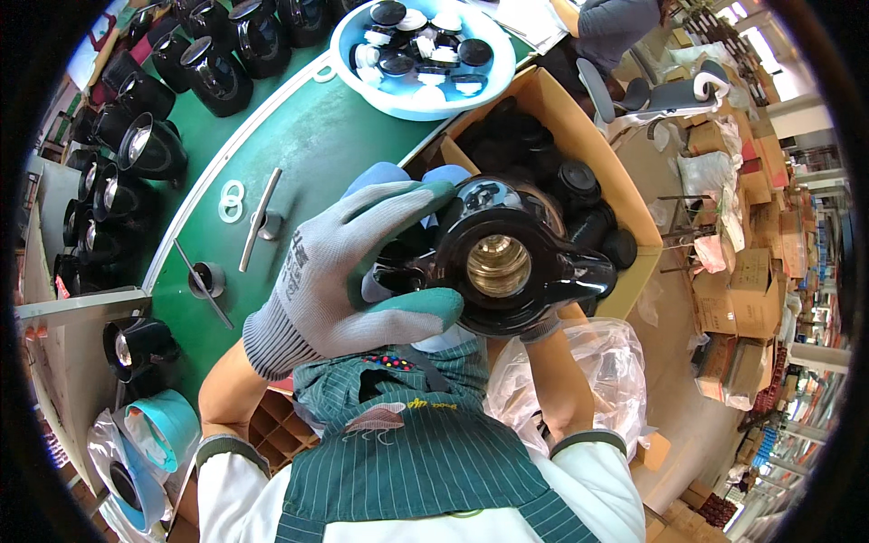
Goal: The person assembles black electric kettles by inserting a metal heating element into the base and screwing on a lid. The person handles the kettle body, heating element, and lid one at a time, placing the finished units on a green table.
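Observation:
A glossy black jug (543, 290) with a handle and a spout is held up before me, its mouth facing up and its shiny metallic inside showing. My left hand (348, 262), in a grey glove with green fingertips, closes around the jug's handle side, with the thumb and a finger spread along its rim. Beneath the jug, my right hand (541, 328) holds it from the spout side. Only the glove's cuff edge shows there; the fingers are hidden behind the jug.
A cardboard box (638, 195) with black round parts stands beyond the jug. On the green table (308, 127) are a light-blue basin (348, 68) of black and white lids, white rings (232, 201), T-shaped metal tools (262, 222) and several black jugs (217, 77). Clear plastic (611, 362) lies at right.

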{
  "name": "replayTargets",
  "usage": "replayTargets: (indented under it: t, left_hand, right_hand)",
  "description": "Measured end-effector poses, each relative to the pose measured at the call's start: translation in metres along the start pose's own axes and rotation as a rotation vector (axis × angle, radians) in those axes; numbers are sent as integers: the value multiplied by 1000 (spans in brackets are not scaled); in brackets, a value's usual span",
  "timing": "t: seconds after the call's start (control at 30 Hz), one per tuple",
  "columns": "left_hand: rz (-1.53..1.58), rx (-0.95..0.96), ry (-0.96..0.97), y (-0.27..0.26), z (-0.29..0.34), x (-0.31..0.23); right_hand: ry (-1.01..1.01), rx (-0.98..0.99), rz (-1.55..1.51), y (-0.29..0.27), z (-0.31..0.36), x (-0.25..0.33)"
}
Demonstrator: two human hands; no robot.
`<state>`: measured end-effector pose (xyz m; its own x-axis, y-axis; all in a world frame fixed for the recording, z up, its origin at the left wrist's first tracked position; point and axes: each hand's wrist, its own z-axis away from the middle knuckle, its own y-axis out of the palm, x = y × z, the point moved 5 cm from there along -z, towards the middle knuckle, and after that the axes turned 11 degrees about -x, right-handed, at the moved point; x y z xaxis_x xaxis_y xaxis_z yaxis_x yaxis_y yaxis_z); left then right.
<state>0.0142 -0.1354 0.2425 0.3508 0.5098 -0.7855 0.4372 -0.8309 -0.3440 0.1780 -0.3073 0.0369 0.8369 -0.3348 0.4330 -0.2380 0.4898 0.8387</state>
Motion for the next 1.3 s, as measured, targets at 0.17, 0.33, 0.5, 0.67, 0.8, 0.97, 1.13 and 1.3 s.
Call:
replayTargets:
  t: [0.17, 0.33, 0.5, 0.67, 0.8, 0.97, 1.13, 1.3]
  left_hand:
    - [16, 5, -83, 5, 11, 12]
    - [-245, -241, -15, 9, 39, 20]
    - [-532, -354, -111, 30, 50, -4]
    - [-549, -638, -71, 17, 40, 31]
    - [-475, -671, 73, -3, 25, 32]
    - [-388, -647, 48, 8, 37, 46]
    - [-374, -336, -58, 58, 123, 65]
    - [-653, -326, -242, -19, 197, 119]
  right_hand:
    - [-4, -38, 39, -7, -5, 7]
    - [-101, -186, 90, -26, -11, 33]
    - [-653, -359, 344, -40, 1, 20]
    - [-596, -216, 301, 36, 50, -19]
    - [-845, -495, 1108, 45, 72, -37]
    - [-636, -506, 568, 24, 75, -37]
    - [-638, -374, 952, 7, 69, 62]
    - [-550, 197, 1616, 118, 35, 30]
